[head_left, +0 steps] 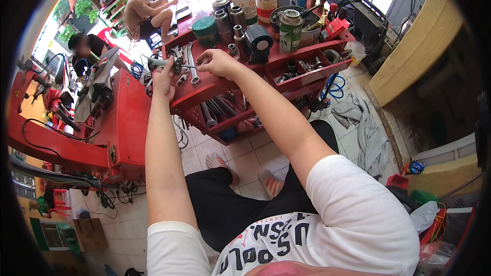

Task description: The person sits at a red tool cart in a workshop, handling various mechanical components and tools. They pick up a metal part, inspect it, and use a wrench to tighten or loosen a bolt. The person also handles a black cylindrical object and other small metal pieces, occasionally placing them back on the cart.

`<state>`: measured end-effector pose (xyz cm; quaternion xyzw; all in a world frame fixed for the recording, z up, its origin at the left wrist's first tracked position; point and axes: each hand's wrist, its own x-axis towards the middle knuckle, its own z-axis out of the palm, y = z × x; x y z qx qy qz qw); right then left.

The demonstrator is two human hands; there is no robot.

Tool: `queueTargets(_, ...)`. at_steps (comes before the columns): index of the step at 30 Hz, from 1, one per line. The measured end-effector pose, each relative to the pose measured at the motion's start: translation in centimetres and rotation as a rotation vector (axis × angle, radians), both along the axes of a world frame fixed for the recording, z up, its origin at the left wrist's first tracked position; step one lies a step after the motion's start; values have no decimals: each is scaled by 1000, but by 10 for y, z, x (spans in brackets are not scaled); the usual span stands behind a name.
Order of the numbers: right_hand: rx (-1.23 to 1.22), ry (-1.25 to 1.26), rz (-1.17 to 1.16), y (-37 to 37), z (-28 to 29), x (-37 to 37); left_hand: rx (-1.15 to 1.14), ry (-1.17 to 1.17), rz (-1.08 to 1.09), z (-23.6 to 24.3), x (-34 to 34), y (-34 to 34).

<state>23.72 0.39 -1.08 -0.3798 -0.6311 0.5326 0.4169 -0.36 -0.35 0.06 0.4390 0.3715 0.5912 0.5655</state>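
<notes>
My left hand (164, 79) reaches to the left end of a red tool cart. Its fingers are closed on a grey metal part with a cylindrical end (157, 63) and darker pieces beside it; the exact kind is unclear. A thin metal rod (189, 66) runs from beside that part to my right hand (217, 65), where thumb and fingers pinch its end. Under and beside the rod, a combination wrench (194, 75) lies on the cart top with several other wrenches. My fingers partly hide the part and the rod's end.
The red cart (202, 91) carries sockets (223, 23), a green-lidded tub (205, 30), bottles (265, 0) and a green can (290, 30). Its open drawer (312, 74) holds small metal parts. A red machine (130, 117) stands left. A grey cloth (365, 128) lies right. Two people sit beyond.
</notes>
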Motion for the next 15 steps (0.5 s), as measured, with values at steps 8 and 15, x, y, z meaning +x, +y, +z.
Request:
queueTargets(8,-26,-42,-17,0,0,3,-6,11,18,6,13,-4)
queueTargets(15,23,-98,-123,-9,10,2,-12,47,8,2,8,1)
